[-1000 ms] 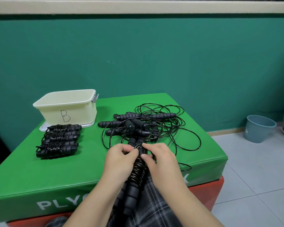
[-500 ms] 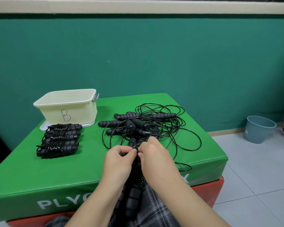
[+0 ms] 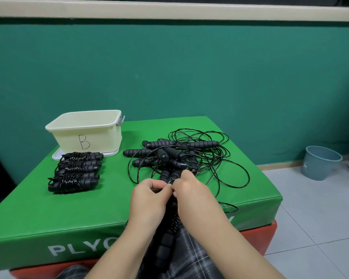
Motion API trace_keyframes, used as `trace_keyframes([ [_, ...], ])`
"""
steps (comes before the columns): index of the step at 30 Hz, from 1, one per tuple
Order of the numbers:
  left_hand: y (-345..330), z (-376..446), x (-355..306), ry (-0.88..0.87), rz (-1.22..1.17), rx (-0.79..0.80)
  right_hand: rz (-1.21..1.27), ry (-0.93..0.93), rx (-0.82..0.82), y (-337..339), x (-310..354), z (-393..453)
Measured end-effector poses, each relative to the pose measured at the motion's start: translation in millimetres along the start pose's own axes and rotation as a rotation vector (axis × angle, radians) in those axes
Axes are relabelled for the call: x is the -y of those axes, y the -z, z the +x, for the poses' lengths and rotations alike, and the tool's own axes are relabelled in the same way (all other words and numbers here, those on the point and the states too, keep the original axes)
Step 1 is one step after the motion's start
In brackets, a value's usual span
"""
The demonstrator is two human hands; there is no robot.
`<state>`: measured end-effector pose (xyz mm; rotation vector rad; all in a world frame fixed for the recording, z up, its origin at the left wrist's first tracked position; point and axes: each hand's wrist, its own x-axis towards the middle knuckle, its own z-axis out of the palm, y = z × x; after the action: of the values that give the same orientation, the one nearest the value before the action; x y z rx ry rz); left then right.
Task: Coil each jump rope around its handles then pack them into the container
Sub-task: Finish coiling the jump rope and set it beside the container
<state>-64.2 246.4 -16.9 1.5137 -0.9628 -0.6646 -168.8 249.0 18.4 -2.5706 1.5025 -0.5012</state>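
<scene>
Nearest to me, over my lap in its checked cloth (image 3: pixel 191 256), I hold the black jump rope with ribbed foam handles (image 3: pixel 165 244) pointing away from me, so the wound cord sits where I can see it. My left hand (image 3: pixel 149 200) is curled round the upper end of the paired handles, thumb and forefinger pinching at the top. My right hand (image 3: pixel 191 196) pinches the thin black cord there against them, I judge to tuck the last turn so the coil will not spring loose. Both hands are pressed close together, knuckles almost touching.

Under them lies the green padded box top printed with white letters (image 3: pixel 38 214), which serves as my bench. Just beyond my fingers sits the tangled heap of uncoiled black ropes and handles (image 3: pixel 175 156), kept within easy reach for the next pick. To the left, well apart from the tangle, three or four finished coiled bundles (image 3: pixel 77 172) lie side by side so they stay sorted. Behind them, touching or nearly so, stands the open cream plastic container marked B (image 3: pixel 85 133), seemingly empty, waiting for packing. Farther off on the tiled floor stands a grey-blue bucket (image 3: pixel 320 164).
</scene>
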Motion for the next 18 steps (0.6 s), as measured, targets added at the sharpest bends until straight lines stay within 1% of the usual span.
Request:
trace_keyframes([
  [4,3.1,2.7,4.6,-0.072,0.100,0.009,0.067,-0.012,-0.036,-6.6,-4.4,4.6],
  [6,3.3,2.8,3.2,-0.123,0.214,0.086,0.115,-0.022,-0.053,-9.7,-7.9,7.1],
  [7,3.3,3.2,2.1,-0.124,0.227,0.134,0.130,-0.033,-0.053,-10.7,-9.7,8.1],
  [8,3.3,4.0,-0.2,-0.091,0.191,0.178,0.140,-0.044,-0.051,-11.1,-11.8,8.3],
  [11,4.4,6.2,-6.5,0.105,-0.049,0.261,0.181,-0.047,-0.059,-11.6,-16.9,7.0],
  [14,3.5,12.2,-2.8,0.203,-0.146,0.234,0.216,-0.044,-0.084,-11.0,-17.5,5.1],
  [18,3.4,15.9,1.4,0.254,-0.236,0.197,0.183,-0.038,-0.120,-12.5,-10.3,2.6],
])
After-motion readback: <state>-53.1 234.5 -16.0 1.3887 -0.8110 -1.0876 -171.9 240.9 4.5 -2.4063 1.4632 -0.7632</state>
